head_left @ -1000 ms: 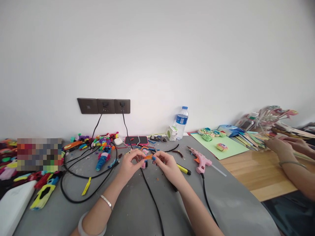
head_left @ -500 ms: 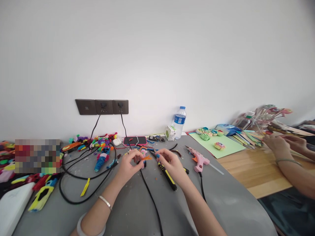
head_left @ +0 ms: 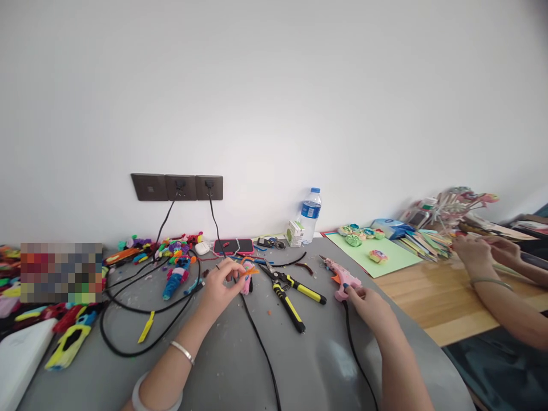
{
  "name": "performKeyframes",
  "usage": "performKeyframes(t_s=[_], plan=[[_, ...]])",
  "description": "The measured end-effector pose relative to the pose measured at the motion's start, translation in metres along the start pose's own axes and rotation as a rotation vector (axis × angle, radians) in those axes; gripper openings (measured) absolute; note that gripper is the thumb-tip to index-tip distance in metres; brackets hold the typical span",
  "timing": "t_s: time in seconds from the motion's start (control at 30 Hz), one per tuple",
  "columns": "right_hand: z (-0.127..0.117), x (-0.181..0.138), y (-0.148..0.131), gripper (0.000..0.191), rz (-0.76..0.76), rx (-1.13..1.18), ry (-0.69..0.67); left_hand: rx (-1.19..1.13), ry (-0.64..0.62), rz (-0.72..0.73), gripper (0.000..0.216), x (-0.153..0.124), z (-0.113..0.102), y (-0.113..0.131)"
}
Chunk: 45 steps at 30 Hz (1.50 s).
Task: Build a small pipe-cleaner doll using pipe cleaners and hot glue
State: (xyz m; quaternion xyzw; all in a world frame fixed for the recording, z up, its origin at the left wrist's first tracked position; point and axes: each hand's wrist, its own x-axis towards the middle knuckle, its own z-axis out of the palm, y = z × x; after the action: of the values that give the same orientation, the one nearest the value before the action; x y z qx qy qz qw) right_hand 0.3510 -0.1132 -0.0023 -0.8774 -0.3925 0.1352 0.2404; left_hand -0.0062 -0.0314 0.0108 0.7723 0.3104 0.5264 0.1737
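Note:
My left hand (head_left: pixel 225 281) pinches a small orange strip (head_left: pixel 252 271) between thumb and fingertips, its exact kind too small to tell. Right beside those fingertips is a small pink fuzzy piece (head_left: pixel 245 284), partly covered by the hand. My right hand (head_left: pixel 370 308) is closed on the handle of a pink hot glue gun (head_left: pixel 340 275), whose nozzle points away toward the upper left. Between both hands lie yellow-and-black pliers (head_left: pixel 286 288) with their handles spread.
A black cable (head_left: pixel 261 342) runs down the grey table (head_left: pixel 214 371). Colourful pipe-cleaner pieces (head_left: pixel 175 251) crowd the left. A phone (head_left: pixel 234 246), a box (head_left: pixel 295 234) and a water bottle (head_left: pixel 310 214) stand along the wall. At the right, another person's hands (head_left: pixel 475 257) work near paper strips.
My right hand has left the orange strip and moved right, taking hold of the glue gun's handle. The pliers are now uncovered. My left hand keeps its pinch in nearly the same place.

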Motion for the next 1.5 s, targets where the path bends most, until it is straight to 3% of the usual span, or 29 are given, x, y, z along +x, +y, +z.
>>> performKeyframes(t_s=[0.07, 0.2, 0.33, 0.5, 0.6, 0.67, 0.83, 0.93, 1.0, 1.17, 1.5], plan=[[0.006, 0.006, -0.002, 0.035, -0.02, -0.049, -0.063, 0.026, 0.009, 0.006, 0.012, 0.0, -0.001, -0.002], [0.011, 0.013, -0.009, 0.038, -0.043, -0.096, -0.048, 0.06, 0.003, 0.002, 0.009, 0.0, -0.001, -0.004], [0.005, 0.017, -0.006, 0.038, 0.019, -0.008, -0.122, 0.081, 0.01, -0.001, 0.009, 0.0, -0.002, -0.004], [0.009, -0.002, -0.013, 0.032, -0.064, 0.486, -0.031, 0.092, 0.036, -0.009, 0.009, 0.0, -0.002, -0.007], [0.016, -0.022, -0.035, 0.033, -0.173, 0.906, -0.143, 0.093, 0.034, -0.013, 0.009, 0.0, -0.001, -0.009], [0.02, -0.032, -0.054, 0.03, -0.25, 1.008, -0.244, 0.09, 0.036, -0.017, 0.008, 0.0, -0.001, -0.01], [0.032, -0.037, -0.095, 0.033, -0.445, 0.985, -0.54, 0.097, 0.065, -0.03, 0.006, 0.001, -0.003, -0.016], [0.049, -0.033, -0.106, 0.043, -0.529, 1.068, -0.732, 0.099, 0.078, -0.015, 0.006, 0.001, -0.005, -0.02], [0.061, -0.031, -0.107, 0.045, -0.536, 1.127, -0.79, 0.094, 0.084, 0.001, 0.007, 0.001, -0.007, -0.023], [0.077, -0.03, -0.1, 0.038, -0.556, 1.128, -0.791, 0.091, 0.085, 0.01, 0.008, 0.001, -0.009, -0.025], [0.074, -0.035, -0.099, 0.048, -0.678, 0.933, -0.77, 0.094, 0.118, -0.024, 0.008, 0.001, -0.01, -0.021]])
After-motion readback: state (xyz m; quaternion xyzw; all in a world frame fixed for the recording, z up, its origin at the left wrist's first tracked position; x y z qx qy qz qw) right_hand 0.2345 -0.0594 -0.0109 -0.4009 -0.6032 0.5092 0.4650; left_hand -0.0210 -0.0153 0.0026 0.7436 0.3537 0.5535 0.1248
